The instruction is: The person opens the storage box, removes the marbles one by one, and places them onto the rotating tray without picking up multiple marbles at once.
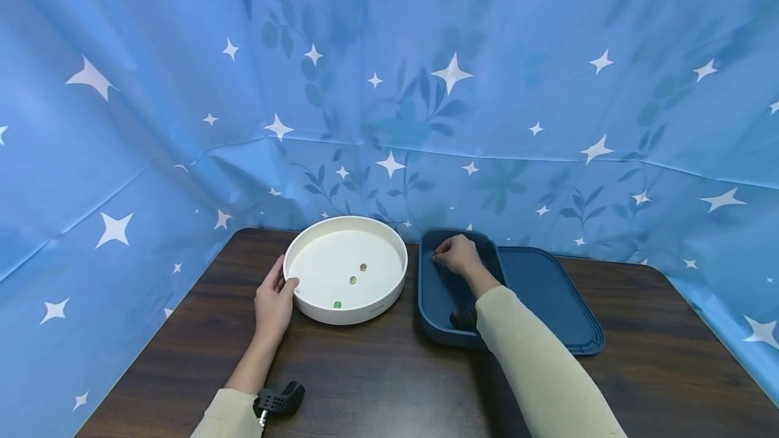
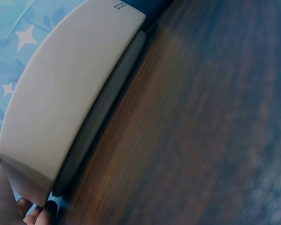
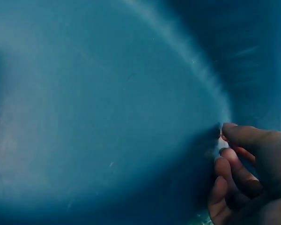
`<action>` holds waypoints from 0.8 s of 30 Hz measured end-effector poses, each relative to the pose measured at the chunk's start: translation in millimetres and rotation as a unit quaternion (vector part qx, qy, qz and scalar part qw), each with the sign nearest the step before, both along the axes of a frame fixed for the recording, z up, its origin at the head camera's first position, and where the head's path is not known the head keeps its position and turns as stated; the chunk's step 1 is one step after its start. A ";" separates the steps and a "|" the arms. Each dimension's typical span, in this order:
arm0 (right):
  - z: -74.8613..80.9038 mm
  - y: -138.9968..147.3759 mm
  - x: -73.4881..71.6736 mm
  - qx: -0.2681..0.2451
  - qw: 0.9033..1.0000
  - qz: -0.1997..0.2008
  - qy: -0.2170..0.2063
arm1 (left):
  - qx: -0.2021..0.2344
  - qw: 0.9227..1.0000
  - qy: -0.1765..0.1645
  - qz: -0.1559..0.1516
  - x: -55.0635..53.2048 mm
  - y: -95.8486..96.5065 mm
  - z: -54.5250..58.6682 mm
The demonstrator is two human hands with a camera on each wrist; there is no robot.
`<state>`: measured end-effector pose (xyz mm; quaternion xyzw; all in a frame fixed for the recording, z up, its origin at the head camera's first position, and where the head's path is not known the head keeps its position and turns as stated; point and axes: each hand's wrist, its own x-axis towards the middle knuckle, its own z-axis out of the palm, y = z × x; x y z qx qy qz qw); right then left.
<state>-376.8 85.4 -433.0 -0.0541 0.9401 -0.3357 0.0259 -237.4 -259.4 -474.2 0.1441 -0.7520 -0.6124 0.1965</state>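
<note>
My left hand (image 1: 274, 303) grips the left side of a round white tray (image 1: 316, 235), thumb over the rim and fingers around the outer wall. The tray's wall (image 2: 61, 89) fills the upper left of the left wrist view. On its floor lie a green marble (image 1: 337, 304), a yellow-green marble (image 1: 353, 280) and an amber marble (image 1: 363, 267). Inside the deep blue bin (image 1: 429, 303), my right hand (image 1: 458, 254) pinches a small glassy piece with reddish colour (image 3: 221, 139) between thumb and forefinger. The fingertips hide most of it.
A flat blue lid or tray (image 1: 548, 289) lies right of the bin, partly behind my right sleeve (image 1: 535, 357). Everything stands on a dark wooden table (image 1: 365, 384). A blue star-patterned curtain (image 1: 389, 113) hangs behind the far edge. A black wrist camera (image 1: 280, 399) sits on my left wrist.
</note>
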 end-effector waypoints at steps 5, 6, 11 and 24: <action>9.3 -0.5 -1.3 -0.007 1.000 0.016 0.000 | -0.005 1.000 -0.001 0.004 -0.1 1.3 0.0; 12.6 -1.4 -2.0 -0.010 1.000 0.022 0.002 | -0.005 1.000 0.000 0.003 0.1 1.3 0.3; 36.2 -14.6 -3.7 -0.042 0.998 0.033 0.018 | -0.001 1.000 0.005 0.002 1.8 -0.3 2.6; 59.0 -88.1 22.9 -0.059 0.993 0.096 0.022 | -0.004 1.000 -0.006 -0.004 2.4 0.4 2.5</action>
